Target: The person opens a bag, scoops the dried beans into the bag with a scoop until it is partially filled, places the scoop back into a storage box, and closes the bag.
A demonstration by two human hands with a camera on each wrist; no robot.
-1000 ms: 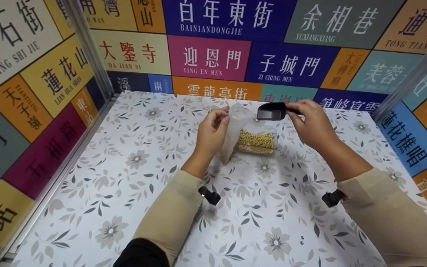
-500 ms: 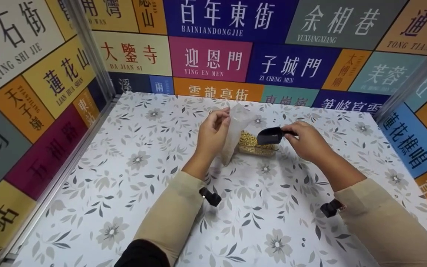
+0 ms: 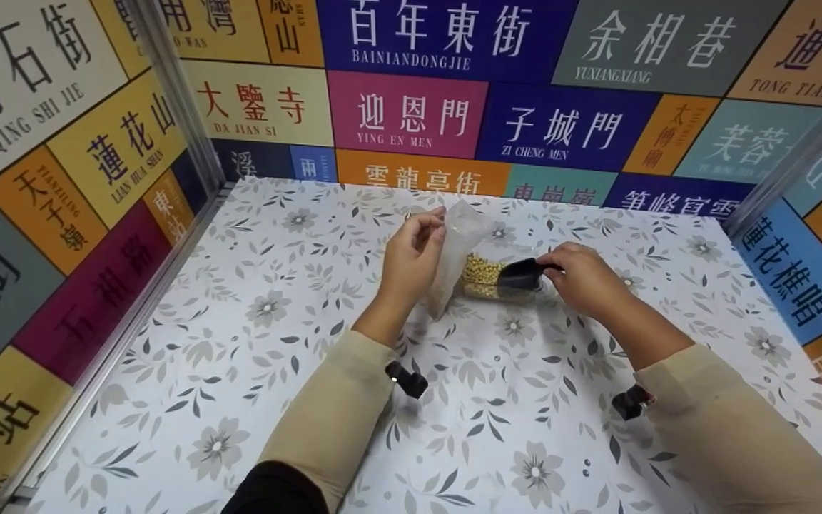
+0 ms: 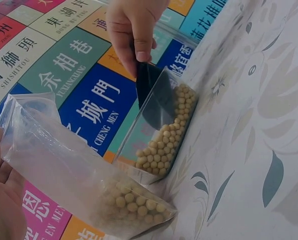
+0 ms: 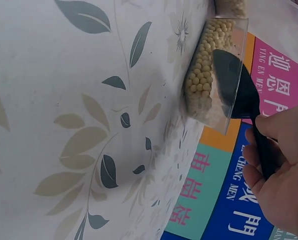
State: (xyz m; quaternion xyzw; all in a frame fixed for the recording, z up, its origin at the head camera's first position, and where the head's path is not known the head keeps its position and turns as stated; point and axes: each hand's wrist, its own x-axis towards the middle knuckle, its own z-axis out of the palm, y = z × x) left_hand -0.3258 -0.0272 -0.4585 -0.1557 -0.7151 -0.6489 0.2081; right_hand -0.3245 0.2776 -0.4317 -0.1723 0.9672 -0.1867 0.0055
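Two bare hands at work with a scoop and soybeans; clock directions as in the head view. The right grip [image 3: 582, 278] was closed, thumb and fingers pinching the handle of a black scoop [image 3: 518, 276]. The scoop extended toward nine o'clock, its blade slanting down inside a clear rectangular container [image 5: 240, 37] with the tip touching the soybeans [image 3: 481, 270]. Whether the blade carried any could not be told. The container lay on the surface [image 3: 546, 364], its beans reaching higher toward the nine-o'clock end than beneath the blade.

At ten o'clock from the container, a translucent plastic bag [image 3: 458, 243] leaned at a slant, more soybeans gathered in its bottom corner. The left grip [image 3: 411, 260], at the bag's nine o'clock, was closed on its upper part, fingers curled. Whether bag and container touched could not be told.

Farther out, beige sleeves [image 3: 329, 414] covered both forearms, entering from seven and four o'clock; a small black device [image 3: 409, 380] sat at each cuff. The surface bore a grey floral pattern on white. Beyond its far edge, at twelve o'clock, stood a wall of coloured name panels [image 3: 411, 114], with metal posts [image 3: 186, 93] at eleven and two o'clock.
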